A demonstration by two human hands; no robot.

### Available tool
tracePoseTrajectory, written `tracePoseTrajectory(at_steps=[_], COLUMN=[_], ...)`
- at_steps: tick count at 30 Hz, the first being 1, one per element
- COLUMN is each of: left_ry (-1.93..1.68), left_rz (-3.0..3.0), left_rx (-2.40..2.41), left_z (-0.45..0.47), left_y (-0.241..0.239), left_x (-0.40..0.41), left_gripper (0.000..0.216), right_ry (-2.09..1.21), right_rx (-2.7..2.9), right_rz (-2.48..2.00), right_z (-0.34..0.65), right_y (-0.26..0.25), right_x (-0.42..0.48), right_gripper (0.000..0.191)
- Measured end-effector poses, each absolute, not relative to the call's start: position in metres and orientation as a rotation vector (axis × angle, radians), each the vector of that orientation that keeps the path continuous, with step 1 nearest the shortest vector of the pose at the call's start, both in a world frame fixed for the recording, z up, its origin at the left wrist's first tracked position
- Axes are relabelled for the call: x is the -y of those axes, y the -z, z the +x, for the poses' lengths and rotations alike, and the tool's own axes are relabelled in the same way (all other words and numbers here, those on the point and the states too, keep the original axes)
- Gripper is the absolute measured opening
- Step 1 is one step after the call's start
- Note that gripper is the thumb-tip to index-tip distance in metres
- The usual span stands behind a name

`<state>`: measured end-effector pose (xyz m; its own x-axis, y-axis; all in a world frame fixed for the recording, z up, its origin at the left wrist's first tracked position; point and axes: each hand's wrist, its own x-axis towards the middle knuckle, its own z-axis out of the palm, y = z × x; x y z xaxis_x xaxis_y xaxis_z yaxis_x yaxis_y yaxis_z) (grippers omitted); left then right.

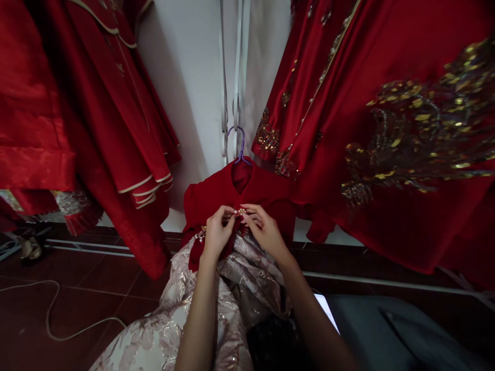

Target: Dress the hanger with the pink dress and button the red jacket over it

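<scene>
A red top with a V-shaped neck hangs in front of me on a purple hanger. At its front, below the neckline, my left hand and my right hand come together from either side. The fingertips of both are pinched on a small pearl-beaded clasp or ornament, whose exact kind I cannot make out. Below the hands, pale pink floral fabric with a metallic sheen lies in folds. Beaded trim shows just left of my left hand.
Red garments hang at the left, and red gowns with gold sequins hang at the right. Metal straps run down the white wall. A pale cord lies on the tiled floor. A lit screen sits beside a grey surface.
</scene>
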<state>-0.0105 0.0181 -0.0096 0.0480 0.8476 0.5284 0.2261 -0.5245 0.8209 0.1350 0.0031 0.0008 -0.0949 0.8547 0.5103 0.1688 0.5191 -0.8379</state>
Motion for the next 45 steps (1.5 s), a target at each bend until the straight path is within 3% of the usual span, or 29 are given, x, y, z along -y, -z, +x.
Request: tracePoseTrajectory(at_steps=[12, 45], left_ry=[-1.321, -1.412], left_rz=[2.257, 2.225], left_rx=[-1.307, -1.152], left_z=[-0.015, -0.007], left_y=[-0.017, -0.007], left_x=[0.008, 0.001], left_gripper=[0.013, 0.012], right_ry=[-0.442, -0.536], right_rx=[1.531, 1.542], right_rz=[-0.914, -0.920], right_z=[0.128, 0.134], right_y=[0.002, -0.001], right_x=[-0.001, 0.001], right_gripper=[0.024, 0.034])
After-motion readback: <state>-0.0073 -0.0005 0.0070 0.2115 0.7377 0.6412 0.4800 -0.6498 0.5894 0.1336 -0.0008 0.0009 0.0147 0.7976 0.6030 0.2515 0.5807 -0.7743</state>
